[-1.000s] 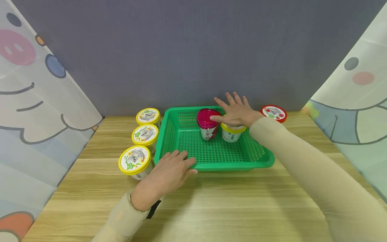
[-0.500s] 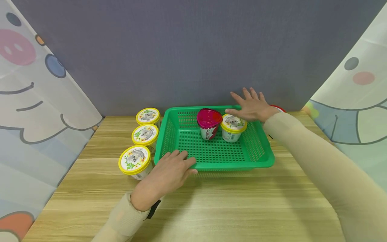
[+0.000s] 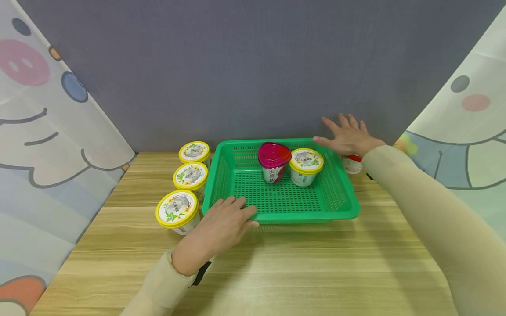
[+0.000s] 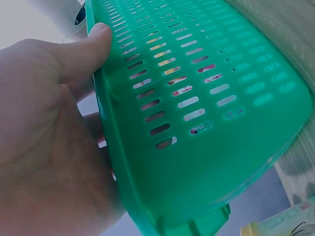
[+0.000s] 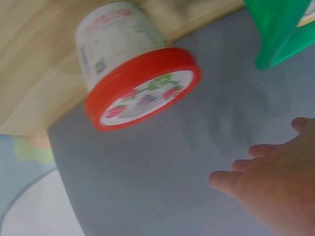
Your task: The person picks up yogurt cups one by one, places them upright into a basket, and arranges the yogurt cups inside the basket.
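Looking in from the head view, I see the person's left hand (image 3: 223, 224) holding the near rim of a green basket (image 3: 304, 217), while the right hand (image 3: 348, 138), fingers spread and holding nothing, hovers by its far right corner. Inside, a magenta-lidded cup (image 3: 273, 157) and a yellow-lidded tub (image 3: 306, 164) stand side by side; a hard tug on that rim could rock them together. A red-lidded tub (image 3: 353, 164) on the tabletop (image 3: 292, 272) is mostly hidden behind the right hand and wrist, so a blind reach might tip it. Three yellow-lidded tubs (image 3: 177, 210) line the left side, close enough that a leftward slip of the basket would likely shove them. From the left wrist view, the thumb lies on the outer wall and the other fingers go behind the rim, pinching it; were that grip to loosen, a bump could swing the basket round. In the right wrist view, the red-lidded tub stands apart from the loose fingers; a careless sweep could clip its lid or catch the basket's corner.
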`<state>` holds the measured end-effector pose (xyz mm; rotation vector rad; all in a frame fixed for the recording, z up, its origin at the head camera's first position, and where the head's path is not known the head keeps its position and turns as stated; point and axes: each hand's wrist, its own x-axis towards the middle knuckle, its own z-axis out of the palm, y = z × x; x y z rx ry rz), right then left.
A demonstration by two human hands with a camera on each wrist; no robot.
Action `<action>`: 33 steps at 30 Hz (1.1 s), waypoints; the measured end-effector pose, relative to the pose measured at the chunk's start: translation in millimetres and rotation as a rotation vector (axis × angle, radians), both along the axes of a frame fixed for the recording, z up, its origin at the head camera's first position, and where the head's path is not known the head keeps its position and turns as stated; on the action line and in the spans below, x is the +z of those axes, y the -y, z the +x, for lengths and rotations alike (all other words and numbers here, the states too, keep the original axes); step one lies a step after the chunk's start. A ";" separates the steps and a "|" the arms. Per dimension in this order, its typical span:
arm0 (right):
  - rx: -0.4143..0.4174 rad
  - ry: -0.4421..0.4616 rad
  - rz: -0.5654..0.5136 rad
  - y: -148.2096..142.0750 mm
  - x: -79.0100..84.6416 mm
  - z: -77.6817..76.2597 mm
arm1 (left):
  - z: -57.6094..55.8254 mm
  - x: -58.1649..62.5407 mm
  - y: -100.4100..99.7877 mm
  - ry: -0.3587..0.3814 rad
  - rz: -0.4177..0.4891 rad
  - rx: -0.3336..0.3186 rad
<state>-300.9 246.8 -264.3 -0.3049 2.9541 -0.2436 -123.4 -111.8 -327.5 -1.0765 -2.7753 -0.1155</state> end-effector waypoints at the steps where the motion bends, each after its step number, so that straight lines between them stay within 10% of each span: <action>1: -0.006 -0.001 -0.007 -3.1 -0.6 -0.3 | 0.0 0.1 0.1 0.003 -0.002 0.001; 33: -0.118 0.026 -0.050 -56.7 -33.9 -6.2 | 0.6 -1.1 -0.1 0.001 0.003 0.002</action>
